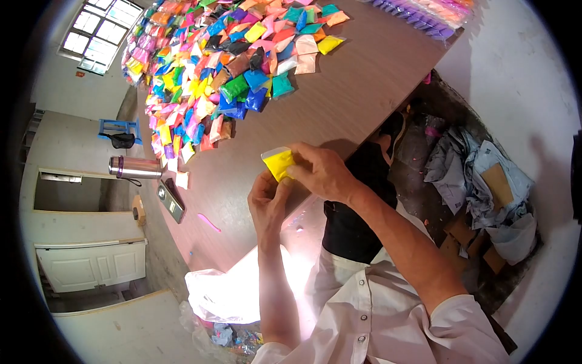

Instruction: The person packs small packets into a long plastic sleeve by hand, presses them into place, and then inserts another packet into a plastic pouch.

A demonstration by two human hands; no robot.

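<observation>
Between my two hands is a small yellow packet (277,163) with a clear strip along its top edge, held up over the near edge of the table. My left hand (267,197) pinches its lower end between thumb and fingers. From the right side, my right hand (321,170) grips the packet with closed fingers, and some of its fingertips are hidden behind it. Beyond my hands, a large heap of similar small packets (236,88) in many colours covers the far part of the table (357,91).
A steel flask (136,167) and a dark phone (171,200) lie at the table's left edge, near a pink strip (209,222). Purple and orange packs (418,18) sit at the far right. Plastic bags (451,164) and cardboard (497,185) lie on the floor to the right.
</observation>
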